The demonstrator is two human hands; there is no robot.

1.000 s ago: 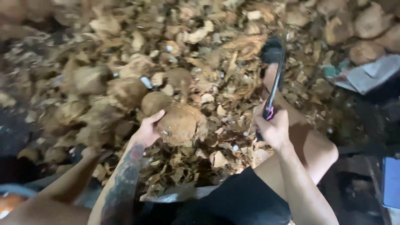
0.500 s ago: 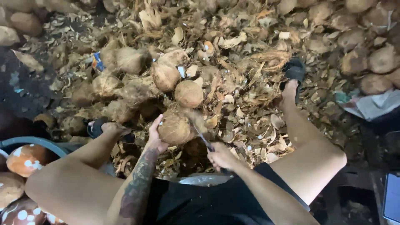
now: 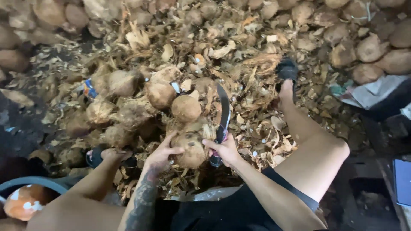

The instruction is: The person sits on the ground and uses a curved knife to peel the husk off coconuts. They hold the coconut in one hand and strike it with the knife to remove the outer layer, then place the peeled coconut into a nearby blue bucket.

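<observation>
Seemingly mid-husking, I see my left hand [image 3: 160,155] cupping a partly stripped coconut [image 3: 190,147] between my knees, my right hand [image 3: 224,149] closed round a curved knife [image 3: 222,117] beside it — unhusked coconuts [image 3: 124,83] remain heaped ahead.

Two hands, the left hand [image 3: 160,155] and the right hand [image 3: 225,149], one curved knife [image 3: 223,115], one held coconut [image 3: 191,147], and too many loose coconuts [image 3: 186,108] across the upper frame to count.
</observation>
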